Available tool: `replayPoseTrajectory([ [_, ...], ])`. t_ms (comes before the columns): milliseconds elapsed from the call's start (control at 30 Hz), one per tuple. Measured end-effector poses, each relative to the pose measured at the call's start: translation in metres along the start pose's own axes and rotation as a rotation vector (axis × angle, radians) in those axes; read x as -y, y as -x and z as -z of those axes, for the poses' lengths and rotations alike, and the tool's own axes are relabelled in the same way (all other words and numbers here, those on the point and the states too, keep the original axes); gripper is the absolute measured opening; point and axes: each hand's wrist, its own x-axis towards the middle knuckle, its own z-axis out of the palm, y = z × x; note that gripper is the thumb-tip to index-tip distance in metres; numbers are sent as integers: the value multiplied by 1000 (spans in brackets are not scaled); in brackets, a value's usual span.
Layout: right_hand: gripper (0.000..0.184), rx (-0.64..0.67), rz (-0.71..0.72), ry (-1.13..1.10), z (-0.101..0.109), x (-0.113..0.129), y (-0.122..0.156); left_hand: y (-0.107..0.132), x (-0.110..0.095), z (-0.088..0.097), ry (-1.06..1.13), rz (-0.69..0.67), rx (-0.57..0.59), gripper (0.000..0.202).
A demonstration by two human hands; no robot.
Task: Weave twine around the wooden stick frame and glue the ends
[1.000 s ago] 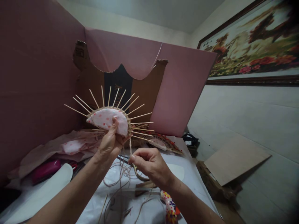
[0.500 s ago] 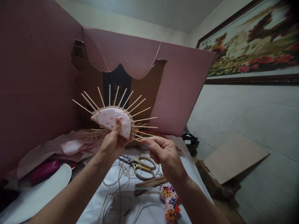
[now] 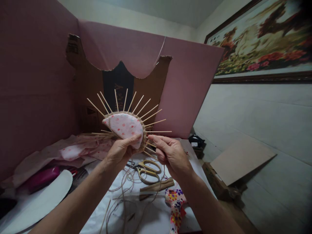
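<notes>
My left hand point(image 3: 123, 149) grips a half-round piece with dotted pink-white fabric point(image 3: 122, 125), its thumb lying flat on the lower right of the fabric. Thin wooden sticks point(image 3: 145, 107) fan out from the curved edge, and a band of woven twine point(image 3: 144, 130) runs along that edge. Just right of the band, my right hand point(image 3: 168, 151) is closed, thumb and forefinger pinched among the right-hand sticks. A strand of twine point(image 3: 163, 170) hangs below its curled fingers. The fingertips hide the exact spot they grip.
Gold-handled scissors point(image 3: 148, 171) lie on the white table cover point(image 3: 95, 201) amid loose twine. Nearby are a brown strip point(image 3: 156, 188) and a flower-patterned object point(image 3: 174, 204). Dotted cloth point(image 3: 73, 151) and a white curved sheet point(image 3: 48, 198) lie left. Cut cardboard point(image 3: 151, 87) stands behind.
The half-round piece has shifted right and turned clockwise in my left hand, whose thumb now sits nearer its lower right edge. My right fingertips have moved slightly up, closer to the woven band.
</notes>
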Motion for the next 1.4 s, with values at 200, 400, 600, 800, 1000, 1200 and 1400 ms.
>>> replayPoseTrajectory([
  [200, 32, 4, -5, 9, 0, 1, -1, 0, 0, 2, -51, 55, 43, 14],
  [400, 32, 0, -7, -4, 0, 2, -1, 1, 1, 2, -106, 114, 92, 15],
  [600, 33, 2, -8, -11, 0, 2, -1, 1, 2, 5, -173, 135, 63, 19],
  [800, 34, 7, -5, 4, 0, 1, -1, -1, 4, 4, -158, 117, 59, 20],
  [1000, 34, 4, -3, -12, 2, 1, -2, -3, 6, 5, -135, 99, 70, 14],
  [1200, 32, 5, -6, -30, -1, -2, -3, -3, 5, 4, -158, 61, 20, 12],
  [1400, 30, -16, 42, -42, -4, -11, -8, -8, 1, 5, -209, 58, -13, 11],
])
